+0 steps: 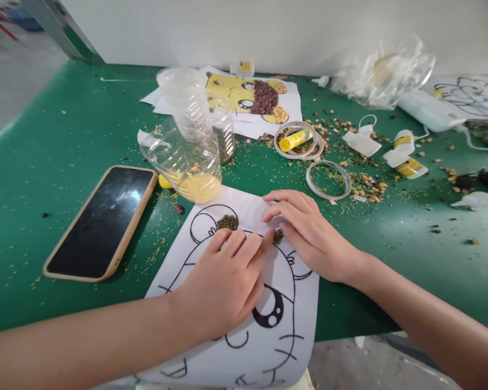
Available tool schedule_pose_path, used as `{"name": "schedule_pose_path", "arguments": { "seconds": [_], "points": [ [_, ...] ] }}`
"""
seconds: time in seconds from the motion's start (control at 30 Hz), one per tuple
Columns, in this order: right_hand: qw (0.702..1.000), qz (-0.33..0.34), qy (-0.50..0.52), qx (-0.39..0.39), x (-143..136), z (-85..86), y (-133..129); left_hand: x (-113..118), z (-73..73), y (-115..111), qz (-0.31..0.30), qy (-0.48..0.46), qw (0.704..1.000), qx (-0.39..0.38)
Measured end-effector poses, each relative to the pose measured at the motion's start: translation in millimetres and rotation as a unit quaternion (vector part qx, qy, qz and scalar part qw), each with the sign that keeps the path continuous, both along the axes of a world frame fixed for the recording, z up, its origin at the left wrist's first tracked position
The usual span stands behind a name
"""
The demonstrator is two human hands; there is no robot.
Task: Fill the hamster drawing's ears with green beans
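Note:
A sheet of white paper (301,319) with a black-outlined cartoon animal lies in front of me, its lower edge overhanging the table. Small clusters of green mung beans (227,222) sit at the drawing's ears. My left hand (228,276) rests over the upper middle of the drawing, fingers partly bent and the index finger stretched toward the right-hand bean cluster (278,236). Beside that cluster, my right hand (313,233) lies on the paper's upper right, fingers extended and apart. Neither hand visibly holds anything. The left hand hides part of the face.
A phone (101,222) lies at left. Cut plastic bottles (187,157), one holding yellow grain, stand behind the paper. Tape rolls (328,180), a glue stick (295,140), glue bottles (406,164) and scattered seeds are at right. A bean-decorated picture (248,97) lies behind.

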State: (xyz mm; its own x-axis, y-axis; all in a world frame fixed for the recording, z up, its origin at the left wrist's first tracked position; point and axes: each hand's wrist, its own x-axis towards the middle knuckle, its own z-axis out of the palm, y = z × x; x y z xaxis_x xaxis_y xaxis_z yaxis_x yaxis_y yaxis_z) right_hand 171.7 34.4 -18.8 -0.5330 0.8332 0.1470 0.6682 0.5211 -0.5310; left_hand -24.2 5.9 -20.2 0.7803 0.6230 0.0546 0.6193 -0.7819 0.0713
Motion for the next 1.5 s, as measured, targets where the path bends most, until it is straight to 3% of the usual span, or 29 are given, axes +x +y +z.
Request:
{"name": "schedule_pose_path", "arguments": {
  "seconds": [0.2,0.47,0.73,0.93,1.17,1.3,1.5],
  "points": [
    [0.999,0.029,-0.023,-0.001,-1.0,-0.6,-1.9,0.7,-0.7,0.6,-0.007,0.000,1.000,0.008],
    [0.996,0.010,-0.086,0.015,-7.1,-2.5,-6.3,1.2,-1.1,0.4,-0.002,0.006,1.000,-0.003],
    [0.999,-0.038,-0.017,0.020,2.6,-1.2,-2.6,0.6,1.3,-0.5,0.001,0.012,1.000,0.006],
    [0.999,0.005,-0.047,0.010,0.2,-1.9,-4.0,1.3,-0.3,0.1,0.008,0.011,1.000,0.004],
    [0.996,0.010,-0.085,0.006,-3.5,-4.0,-5.7,1.0,0.3,-1.2,0.004,0.008,1.000,0.005],
    [0.998,0.007,-0.057,0.008,0.8,-1.5,-4.5,0.8,-0.2,-1.0,0.006,0.001,1.000,0.005],
    [0.994,0.062,-0.032,0.082,17.9,10.7,4.5,0.2,1.3,-0.3,-0.004,0.011,1.000,0.005]
  ]
}}
